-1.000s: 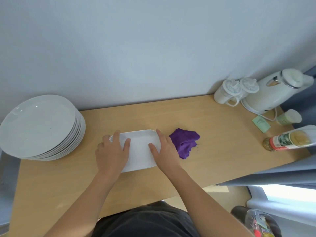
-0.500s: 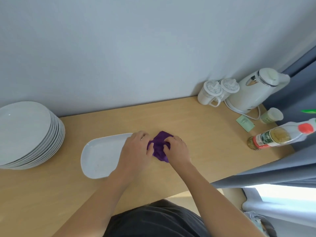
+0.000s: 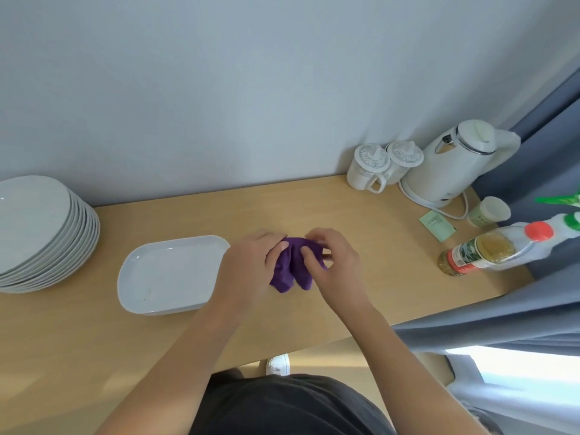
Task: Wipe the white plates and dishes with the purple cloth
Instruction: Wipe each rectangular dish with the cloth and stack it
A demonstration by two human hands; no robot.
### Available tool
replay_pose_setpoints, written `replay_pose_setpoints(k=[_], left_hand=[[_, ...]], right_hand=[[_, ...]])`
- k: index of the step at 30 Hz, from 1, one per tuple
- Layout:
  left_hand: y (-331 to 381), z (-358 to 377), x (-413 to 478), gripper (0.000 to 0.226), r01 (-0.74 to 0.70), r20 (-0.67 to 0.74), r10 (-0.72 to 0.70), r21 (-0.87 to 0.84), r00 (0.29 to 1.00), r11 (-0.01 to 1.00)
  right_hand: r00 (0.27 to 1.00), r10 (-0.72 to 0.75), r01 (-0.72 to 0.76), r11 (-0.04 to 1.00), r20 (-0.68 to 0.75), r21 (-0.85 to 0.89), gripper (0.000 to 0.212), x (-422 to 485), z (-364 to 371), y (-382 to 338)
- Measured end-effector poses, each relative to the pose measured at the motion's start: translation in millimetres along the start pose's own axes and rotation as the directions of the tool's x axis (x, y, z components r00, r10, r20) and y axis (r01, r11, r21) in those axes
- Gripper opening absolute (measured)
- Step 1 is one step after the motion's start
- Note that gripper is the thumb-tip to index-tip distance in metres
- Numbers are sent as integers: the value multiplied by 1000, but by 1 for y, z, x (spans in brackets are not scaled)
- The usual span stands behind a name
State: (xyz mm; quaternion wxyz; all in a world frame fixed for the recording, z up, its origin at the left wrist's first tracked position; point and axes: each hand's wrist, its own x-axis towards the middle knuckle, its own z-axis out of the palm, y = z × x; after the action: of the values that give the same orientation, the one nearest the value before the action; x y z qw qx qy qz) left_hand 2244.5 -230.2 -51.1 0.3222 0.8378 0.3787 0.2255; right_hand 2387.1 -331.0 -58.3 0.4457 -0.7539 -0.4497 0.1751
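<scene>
Head view: both hands meet over the middle of the wooden table (image 3: pixel 94 340), each gripping the purple cloth (image 3: pixel 292 268), which is bunched between them and hangs in two folds toward the tabletop. The left hand (image 3: pixel 248 268) has its fingers curled around the cloth's left side, thumb pressed on the fabric. The right hand (image 3: pixel 335 265) pinches the cloth's right side, thumb in front and the other fingers bent over the top edge.

Just left of the left hand, a rectangular white dish (image 3: pixel 166 274) lies flat on the table, its right end partly hidden by that hand. Farther left, at the table's end, sits a stack of white plates (image 3: pixel 34 227), apart from the dish.

At the far right corner against the wall stand two lidded mugs (image 3: pixel 370 167) beside a white electric kettle (image 3: pixel 452 164). Nearer the edge are a small lidded cup (image 3: pixel 488 211), a green packet (image 3: pixel 437 223) and a bottle of yellowish liquid (image 3: pixel 480 249) with a red-and-green label. A grey-blue curtain (image 3: pixel 502 318) hangs along the right side.
</scene>
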Motion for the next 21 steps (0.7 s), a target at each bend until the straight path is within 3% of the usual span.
replay_pose_setpoints(k=[4, 6, 14, 21], left_hand=[[11, -1, 1, 22, -20, 11, 20, -19, 1000, 1000], [12, -2, 1, 17, -2, 10, 3, -41, 1000, 999], [14, -13, 2, 14, 65, 105, -54, -106, 993, 992], [23, -21, 9, 13, -44, -4, 43, -13, 999, 999]], right_hand=[[994, -101, 102, 994, 33, -36, 14, 1, -2, 7], [993, -107, 108, 994, 42, -15, 6, 2, 0, 6], [996, -79, 82, 993, -36, 85, 11, 8, -2, -8], [979, -196, 197, 980, -65, 8, 10, 12, -10, -14]])
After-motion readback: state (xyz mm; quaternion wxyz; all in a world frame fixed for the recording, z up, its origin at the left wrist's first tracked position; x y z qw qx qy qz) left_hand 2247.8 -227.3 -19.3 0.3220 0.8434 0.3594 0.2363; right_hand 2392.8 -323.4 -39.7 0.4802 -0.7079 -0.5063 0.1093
